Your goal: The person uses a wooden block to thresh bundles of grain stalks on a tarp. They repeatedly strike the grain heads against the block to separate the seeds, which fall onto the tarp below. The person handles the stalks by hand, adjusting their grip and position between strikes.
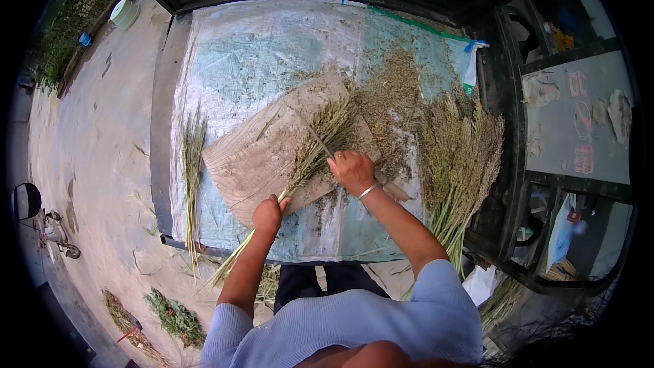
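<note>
My left hand point(270, 213) is closed around the stems of a bundle of grain stalks point(315, 150). The seed heads of this bundle lie across a wooden board point(238, 161). In my right hand point(353, 170) is a thin-bladed tool point(393, 189) with a pale round handle sticking out beside the wrist. Its narrow blade lies across the stalks, and my fingers are wrapped over the grip. Loose brown seed point(395, 92) is scattered over the board's far right side and the sheet around it.
A pale blue-white woven sheet point(272, 37) covers the dark-framed flat bed. A thick pile of seeded stalks point(460, 157) lies to the right, and a thinner bunch point(193, 170) at the left edge. A vehicle cab point(579, 119) stands at right. More plants point(174, 318) lie on the concrete.
</note>
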Demonstrator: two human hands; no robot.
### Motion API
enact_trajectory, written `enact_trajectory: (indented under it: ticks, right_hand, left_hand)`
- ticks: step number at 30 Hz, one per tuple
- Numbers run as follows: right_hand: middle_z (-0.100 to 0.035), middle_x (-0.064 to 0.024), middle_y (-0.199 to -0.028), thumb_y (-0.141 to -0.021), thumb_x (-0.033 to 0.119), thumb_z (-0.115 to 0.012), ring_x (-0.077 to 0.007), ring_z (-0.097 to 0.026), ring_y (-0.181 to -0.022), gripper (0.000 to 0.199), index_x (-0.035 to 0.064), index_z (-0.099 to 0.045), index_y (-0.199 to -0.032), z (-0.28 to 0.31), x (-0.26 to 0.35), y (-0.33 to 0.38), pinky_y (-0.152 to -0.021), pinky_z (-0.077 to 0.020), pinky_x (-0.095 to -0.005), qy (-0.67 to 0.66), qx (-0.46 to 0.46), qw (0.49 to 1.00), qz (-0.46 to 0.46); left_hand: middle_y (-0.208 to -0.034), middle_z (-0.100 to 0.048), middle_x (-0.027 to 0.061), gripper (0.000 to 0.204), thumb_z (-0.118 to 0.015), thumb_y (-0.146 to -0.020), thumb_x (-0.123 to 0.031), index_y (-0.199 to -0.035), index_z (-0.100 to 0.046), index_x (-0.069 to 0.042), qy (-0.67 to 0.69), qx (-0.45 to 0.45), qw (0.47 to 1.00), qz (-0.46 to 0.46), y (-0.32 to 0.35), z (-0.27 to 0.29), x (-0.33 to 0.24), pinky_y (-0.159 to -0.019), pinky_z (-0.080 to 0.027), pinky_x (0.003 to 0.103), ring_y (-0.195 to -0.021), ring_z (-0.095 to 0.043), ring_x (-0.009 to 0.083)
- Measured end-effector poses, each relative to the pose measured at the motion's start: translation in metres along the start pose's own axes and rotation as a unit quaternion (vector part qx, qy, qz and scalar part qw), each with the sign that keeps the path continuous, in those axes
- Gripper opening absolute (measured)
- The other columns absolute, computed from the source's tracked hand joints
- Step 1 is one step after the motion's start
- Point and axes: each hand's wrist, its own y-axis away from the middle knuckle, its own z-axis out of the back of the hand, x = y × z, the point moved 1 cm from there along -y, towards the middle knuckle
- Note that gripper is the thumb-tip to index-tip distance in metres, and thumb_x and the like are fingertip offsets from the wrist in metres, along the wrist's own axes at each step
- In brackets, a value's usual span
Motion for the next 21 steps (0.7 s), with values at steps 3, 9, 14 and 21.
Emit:
enact_trajectory:
  ticks: [3,9,14,21]
  right_hand:
    - [-0.057,-0.0084,-0.06,-0.08,0.026,-0.059,-0.0247,-0.059,-0.058,0.02,0.0101,-0.052,-0.069,-0.03,0.044,0.027,-0.056,-0.0456,-0.0375,-0.027,0.07,0.992,0.103]
    - [-0.059,-0.0088,-0.058,-0.084,0.028,-0.055,-0.0247,-0.06,-0.055,0.023,0.0082,-0.057,-0.072,-0.023,-0.11,0.008,-0.049,-0.0473,-0.0363,0.16,0.107,0.979,-0.073]
    - [-0.055,-0.0081,-0.059,-0.082,0.028,-0.059,-0.025,-0.057,-0.055,0.023,0.0085,-0.053,-0.072,0.019,-0.084,0.008,-0.049,-0.0464,-0.0343,0.147,-0.004,0.982,-0.116]
    - [-0.056,-0.0091,-0.059,-0.08,0.027,-0.06,-0.0255,-0.058,-0.058,0.024,0.0088,-0.05,-0.068,-0.051,0.04,0.046,-0.057,-0.0466,-0.037,-0.026,0.09,0.994,0.05]
  left_hand:
    - [-0.064,-0.061,0.0166,0.048,-0.053,-0.08,-0.053,-0.078,-0.054,-0.005,-0.051,-0.003,0.999,-0.008,-0.012,0.005,-0.005,-0.053,-0.047,0.044,-0.061,-0.061,0.035]
    - [-0.064,-0.061,0.0159,0.046,-0.054,-0.079,-0.052,-0.079,-0.052,-0.006,-0.068,0.001,0.997,-0.02,-0.019,-0.011,0.011,-0.052,-0.047,0.043,-0.06,-0.061,0.0342]
    - [-0.066,-0.061,0.0163,0.045,-0.055,-0.08,-0.05,-0.082,-0.051,-0.005,-0.059,0.016,0.998,-0.006,-0.017,-0.013,0.011,-0.053,-0.047,0.044,-0.062,-0.061,0.0342]
    - [-0.07,-0.062,0.017,0.042,-0.058,-0.08,-0.044,-0.089,-0.048,-0.005,-0.096,0.033,0.995,-0.015,-0.024,0.005,0.005,-0.054,-0.048,0.044,-0.064,-0.062,0.0348]
